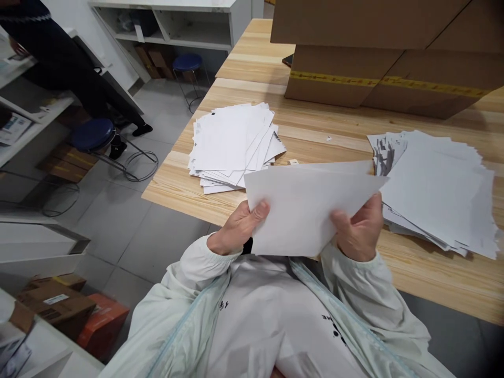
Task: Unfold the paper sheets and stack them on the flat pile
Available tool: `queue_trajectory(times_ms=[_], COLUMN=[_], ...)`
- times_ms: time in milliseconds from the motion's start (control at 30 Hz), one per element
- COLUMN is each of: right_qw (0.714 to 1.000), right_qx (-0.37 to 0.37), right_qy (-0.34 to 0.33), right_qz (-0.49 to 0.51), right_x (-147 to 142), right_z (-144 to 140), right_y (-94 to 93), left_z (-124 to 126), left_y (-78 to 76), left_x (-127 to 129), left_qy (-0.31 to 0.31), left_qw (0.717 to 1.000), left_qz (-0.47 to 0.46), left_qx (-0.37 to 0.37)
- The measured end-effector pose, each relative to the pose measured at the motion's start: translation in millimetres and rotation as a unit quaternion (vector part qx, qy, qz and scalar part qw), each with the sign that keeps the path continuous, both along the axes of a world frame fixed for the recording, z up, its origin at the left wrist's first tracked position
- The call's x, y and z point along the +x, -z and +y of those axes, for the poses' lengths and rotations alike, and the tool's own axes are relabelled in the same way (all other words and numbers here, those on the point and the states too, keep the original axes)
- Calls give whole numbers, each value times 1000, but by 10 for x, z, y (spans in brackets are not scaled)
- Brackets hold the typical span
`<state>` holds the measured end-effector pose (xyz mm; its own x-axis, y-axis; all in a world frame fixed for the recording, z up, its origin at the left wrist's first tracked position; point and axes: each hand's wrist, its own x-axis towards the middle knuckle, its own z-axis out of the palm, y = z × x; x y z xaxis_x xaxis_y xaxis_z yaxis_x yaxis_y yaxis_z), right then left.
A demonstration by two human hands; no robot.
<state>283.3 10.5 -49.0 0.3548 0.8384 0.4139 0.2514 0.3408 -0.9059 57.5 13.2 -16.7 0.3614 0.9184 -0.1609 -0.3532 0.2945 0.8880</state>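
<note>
A white sheet of paper [307, 210] is held up in front of the person's chest, just off the near edge of the wooden table [252, 68], blank on the side that shows and tilted so its right corner points up and away. The left hand [238, 228] pinches its left edge with the thumb on top; the right hand [360, 228] grips its lower right part, fingers curled around the edge. The hands are apart, each clamped on the sheet.

Beyond the sheet to the left lies a fanned stack of white papers [234, 144] on the table, some with small dark marks at their edges. To the right of the sheet a second, looser pile [437, 191] spreads over the table, with grey print showing on its upper left sheets. Behind both piles, large cardboard boxes [386, 52] stand closed, with yellow tape across the lower one; what is in them cannot be seen.

The table is of light wooden planks. Left of it, on a grey tiled floor, stands a blue stool [92, 134], with another blue stool [188, 62] farther back by white shelving [177, 23]. Another person's dark-clothed legs [74, 79] show at the upper left. Nearer, at the lower left, sit a brown box and an orange box [102, 325].
</note>
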Motion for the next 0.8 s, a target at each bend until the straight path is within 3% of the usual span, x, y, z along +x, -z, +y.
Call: queue_trajectory(times_ms=[133,233,300,433,667,800], right_qw=[994,988,986,988,987,996], right_qx=[-8,45,64,23,33,30], right_qy=[-109,-145,-151,-149,-153,-86], right_qz=[6,-10,-19,-25,-34,-12], right_x=[16,-71,-142,-223,-209,-239], right_z=[-101,-103,-51,59,71,26], right_y=[-138,-212,-209,-119,-48,35], left_z=[-30,7,37,66,85,53], left_y=[-285,-379,-340,-166,-115,-73], left_x=[-71,-81,-72,-39,-1,67], left_qy=[46,34,-9,-78,-87,-117], left_qw=[990,981,974,969,971,965], left_qz=[60,86,90,102,117,132], left_qx=[117,173,208,213,188,193])
